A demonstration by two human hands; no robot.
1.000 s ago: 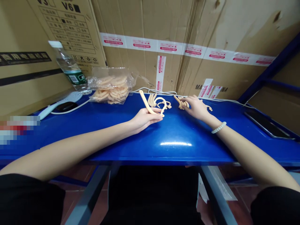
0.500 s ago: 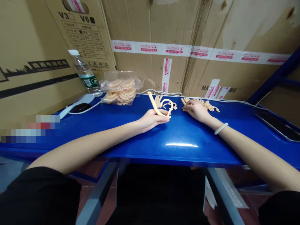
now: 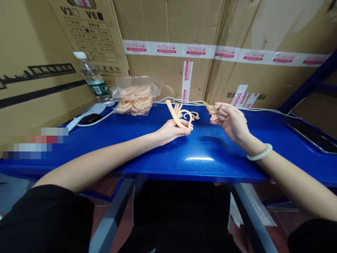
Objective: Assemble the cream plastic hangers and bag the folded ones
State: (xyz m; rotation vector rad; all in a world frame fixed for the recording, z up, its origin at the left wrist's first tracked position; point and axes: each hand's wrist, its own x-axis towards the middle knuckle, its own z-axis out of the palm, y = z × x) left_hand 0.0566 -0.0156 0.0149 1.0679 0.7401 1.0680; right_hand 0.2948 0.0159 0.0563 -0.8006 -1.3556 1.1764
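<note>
My left hand [image 3: 173,131] is closed around a beige plastic piece [image 3: 173,113], a long slightly bent arm with a curved hook at its lower end. The hook curls up above my fingertips. To the right, my right hand [image 3: 233,121] is raised off the blue table with its fingers pinched on another beige plastic piece [image 3: 210,106]; the fingers partly cover it. Just behind my left hand, several loose beige pieces [image 3: 195,115] lie on the table, some straight and some hook-shaped. My right hand hides most of what lies behind it.
A clear bag of beige pieces [image 3: 135,102] lies at the back left, beside a water bottle [image 3: 96,82] and a pale-handled brush [image 3: 85,114]. A white cable [image 3: 168,100] runs along the back below cardboard boxes [image 3: 158,21]. A dark phone-like slab [image 3: 313,137] rests at the right.
My right hand has lifted from the pile at the back right and turned, bringing a beige piece up in its fingers. My left hand keeps its hold almost unmoved.
</note>
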